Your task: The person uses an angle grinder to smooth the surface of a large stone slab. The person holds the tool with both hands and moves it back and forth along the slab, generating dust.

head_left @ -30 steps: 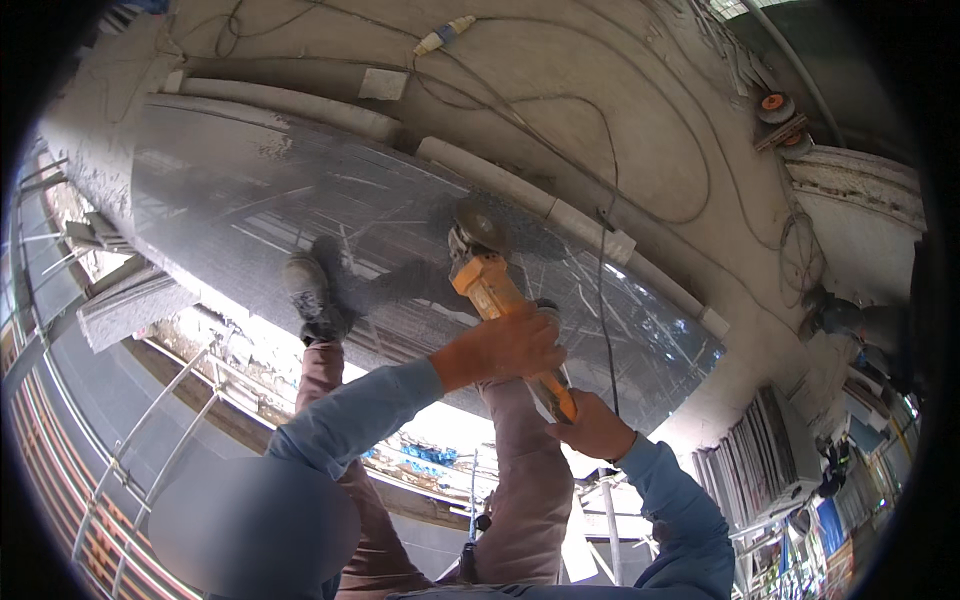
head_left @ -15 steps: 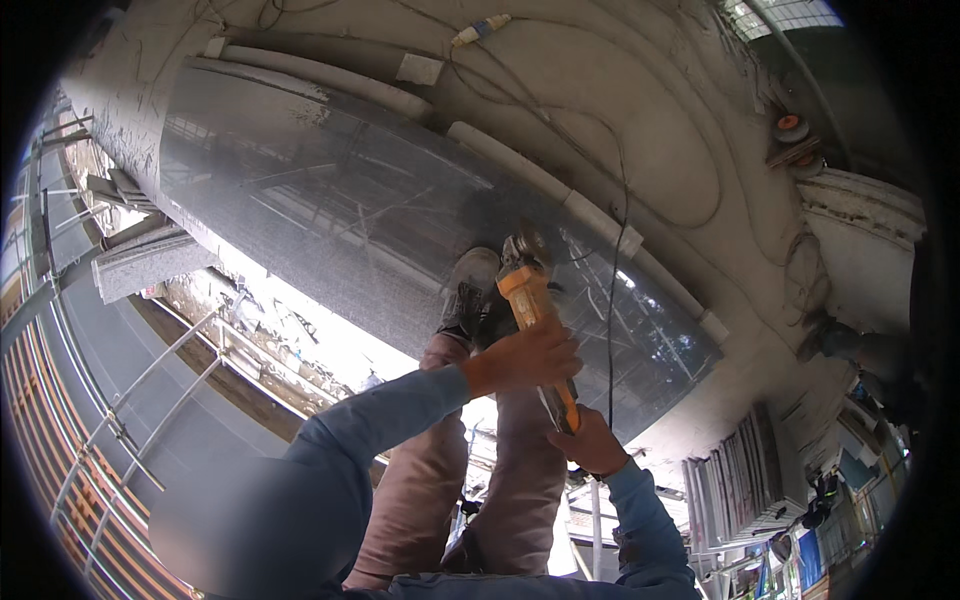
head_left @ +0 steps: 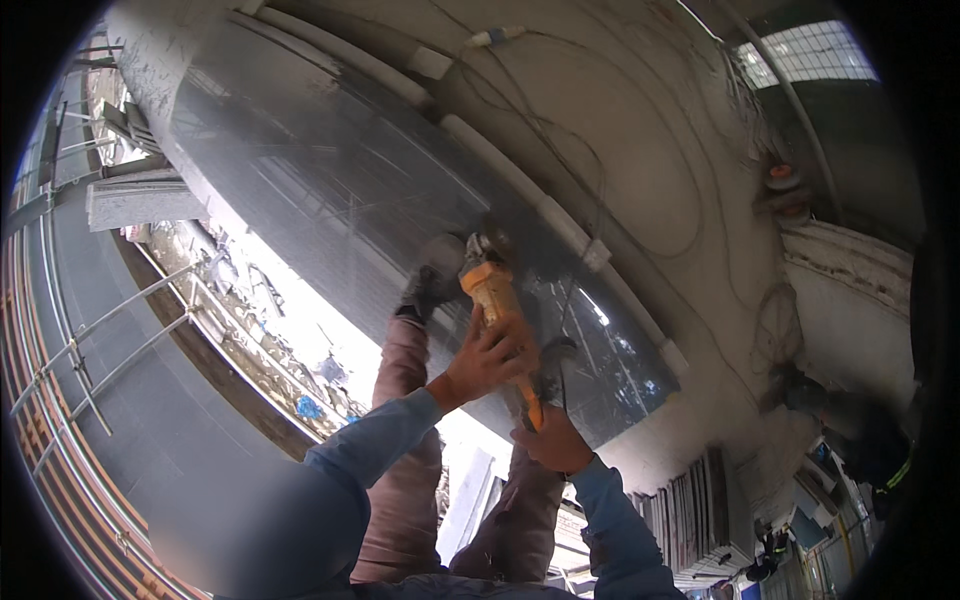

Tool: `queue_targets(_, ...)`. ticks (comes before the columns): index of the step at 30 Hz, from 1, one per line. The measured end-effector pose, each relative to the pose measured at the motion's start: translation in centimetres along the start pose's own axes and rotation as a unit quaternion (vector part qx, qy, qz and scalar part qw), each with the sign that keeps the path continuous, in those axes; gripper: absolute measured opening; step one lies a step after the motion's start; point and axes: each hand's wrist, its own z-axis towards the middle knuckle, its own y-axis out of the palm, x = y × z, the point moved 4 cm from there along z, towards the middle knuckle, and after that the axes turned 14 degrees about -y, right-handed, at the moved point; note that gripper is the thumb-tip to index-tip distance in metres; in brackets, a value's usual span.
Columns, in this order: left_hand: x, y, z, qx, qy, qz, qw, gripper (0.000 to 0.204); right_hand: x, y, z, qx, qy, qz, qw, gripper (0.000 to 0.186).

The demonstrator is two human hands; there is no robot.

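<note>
An orange angle grinder (head_left: pixel 492 288) is in both my hands, its metal head pointing away from me over a long, dark, glossy stone slab (head_left: pixel 330 200). My left hand (head_left: pixel 490 355) wraps round the middle of the grinder's body. At the rear end, my right hand (head_left: pixel 557 440) closes round the handle. The grinder's disc is blurred, and I cannot tell if it touches the slab. My left shoe (head_left: pixel 435 265) stands on the slab just left of the grinder head. A second dark shoe (head_left: pixel 560 350) shows right of the grinder.
Pale strips (head_left: pixel 500 175) line the slab's far edge. Cables (head_left: pixel 540 125) with a connector (head_left: pixel 495 37) loop over the dusty floor. Upright stacked slabs (head_left: pixel 690 505) stand at the lower right, near a person in dark clothing (head_left: pixel 860 430). Metal railings (head_left: pixel 130 325) run along the left.
The whole view has shifted, so the slab's right end lies further left and lower. The grinder has moved left in the picture with both hands. My right foot now shows further right of it.
</note>
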Motion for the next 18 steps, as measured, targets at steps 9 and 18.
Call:
queue_targets(9,11.3,3.3,-5.7,0.086,-0.247,-0.221,0.94,0.082,7.8,0.6,-6.5,0.082,-0.048,-0.191,0.977,0.034)
queue_targets(18,-0.9,4.7,-5.5,-0.21,-0.48,-0.753,0.398,0.052,0.3,4.7,-3.9,0.035,0.038,0.056,0.997,0.051)
